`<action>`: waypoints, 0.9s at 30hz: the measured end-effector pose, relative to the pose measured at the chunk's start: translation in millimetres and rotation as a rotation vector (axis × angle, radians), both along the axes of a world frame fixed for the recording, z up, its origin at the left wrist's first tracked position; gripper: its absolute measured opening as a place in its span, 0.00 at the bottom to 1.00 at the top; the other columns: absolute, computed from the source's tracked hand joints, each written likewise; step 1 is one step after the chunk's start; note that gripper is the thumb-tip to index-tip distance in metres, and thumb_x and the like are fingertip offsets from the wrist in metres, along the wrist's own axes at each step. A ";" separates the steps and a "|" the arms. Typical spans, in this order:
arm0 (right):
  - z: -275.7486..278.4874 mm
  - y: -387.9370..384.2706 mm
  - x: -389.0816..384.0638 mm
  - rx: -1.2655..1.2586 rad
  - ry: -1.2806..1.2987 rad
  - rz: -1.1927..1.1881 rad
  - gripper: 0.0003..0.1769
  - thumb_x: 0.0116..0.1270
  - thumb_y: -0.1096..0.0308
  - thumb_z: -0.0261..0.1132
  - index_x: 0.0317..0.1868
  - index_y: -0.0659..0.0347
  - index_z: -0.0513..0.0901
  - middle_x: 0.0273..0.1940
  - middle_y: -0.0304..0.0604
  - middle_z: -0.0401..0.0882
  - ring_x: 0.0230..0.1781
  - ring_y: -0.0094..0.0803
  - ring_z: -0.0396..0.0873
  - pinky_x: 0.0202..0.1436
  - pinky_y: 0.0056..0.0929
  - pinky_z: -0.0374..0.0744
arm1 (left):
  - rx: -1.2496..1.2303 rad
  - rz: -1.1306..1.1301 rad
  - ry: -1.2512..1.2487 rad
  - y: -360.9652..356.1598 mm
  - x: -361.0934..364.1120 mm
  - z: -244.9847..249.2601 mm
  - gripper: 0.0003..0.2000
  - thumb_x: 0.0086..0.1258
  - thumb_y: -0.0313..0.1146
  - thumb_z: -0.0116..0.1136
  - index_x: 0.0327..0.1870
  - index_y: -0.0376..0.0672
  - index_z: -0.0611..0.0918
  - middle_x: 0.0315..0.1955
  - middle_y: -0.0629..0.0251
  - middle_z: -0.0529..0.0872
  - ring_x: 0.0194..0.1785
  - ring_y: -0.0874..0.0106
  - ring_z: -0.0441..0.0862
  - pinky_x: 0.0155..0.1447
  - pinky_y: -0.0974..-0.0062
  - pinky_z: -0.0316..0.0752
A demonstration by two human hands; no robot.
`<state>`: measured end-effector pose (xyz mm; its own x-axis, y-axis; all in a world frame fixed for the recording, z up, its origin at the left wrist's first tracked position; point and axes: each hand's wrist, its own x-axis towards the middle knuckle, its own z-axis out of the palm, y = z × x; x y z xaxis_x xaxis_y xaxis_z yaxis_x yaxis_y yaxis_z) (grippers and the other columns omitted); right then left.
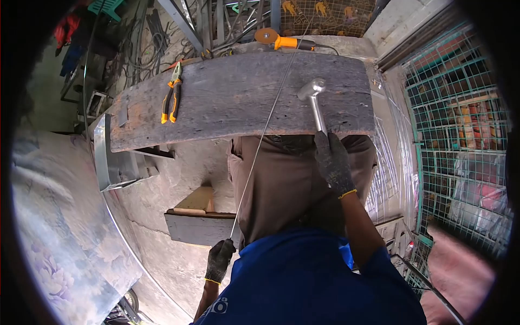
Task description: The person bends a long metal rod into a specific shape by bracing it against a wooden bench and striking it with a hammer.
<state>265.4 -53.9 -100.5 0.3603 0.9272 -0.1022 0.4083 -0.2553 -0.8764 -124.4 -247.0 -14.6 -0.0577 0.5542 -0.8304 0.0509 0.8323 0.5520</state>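
Observation:
My right hand (331, 160), in a dark glove with a yellow cuff, is closed around the handle of a metal hammer (317, 111). The hammer's head lies over the right part of a worn wooden board (227, 103). Down by my left hip, my gloved left hand (220, 261) is closed on the near end of a long thin metal rod (262, 132). From there the rod runs up past my leg and slants across the board to beyond its far edge. Orange-and-black pliers (173, 97) rest on the board's left part.
An orange angle grinder (284, 41) with a cord lies past the board's far edge. Metal scraps are heaped behind at the left. A sheet-metal channel (116, 162) stands under the board's left end, near a dark wooden block (203, 227). Green wire mesh (455, 124) rises at the right.

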 end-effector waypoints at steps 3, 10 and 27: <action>-14.5 -0.2 9.4 0.047 0.383 -0.100 0.15 0.79 0.58 0.54 0.50 0.60 0.79 0.33 0.36 0.79 0.24 0.20 0.75 0.24 0.20 0.74 | 0.077 -0.134 0.063 -9.8 -6.1 -0.3 0.22 0.80 0.51 0.50 0.28 0.44 0.81 0.17 0.79 0.69 0.22 0.86 0.62 0.27 0.82 0.59; 29.2 0.1 -6.7 -0.124 0.751 -0.064 0.18 0.80 0.54 0.51 0.48 0.59 0.80 0.29 0.34 0.78 0.19 0.20 0.72 0.19 0.20 0.72 | 0.084 -0.106 0.072 -57.9 -33.7 -26.2 0.23 0.80 0.51 0.49 0.26 0.42 0.74 0.21 0.75 0.68 0.28 0.80 0.63 0.34 0.77 0.62; 142.5 48.9 -6.7 0.553 -0.842 0.222 0.14 0.76 0.66 0.55 0.56 0.63 0.76 0.41 0.51 0.81 0.37 0.50 0.80 0.42 0.47 0.78 | 0.102 -0.109 0.190 -109.7 -56.3 -42.2 0.23 0.79 0.51 0.50 0.26 0.42 0.75 0.20 0.73 0.70 0.28 0.78 0.64 0.34 0.75 0.63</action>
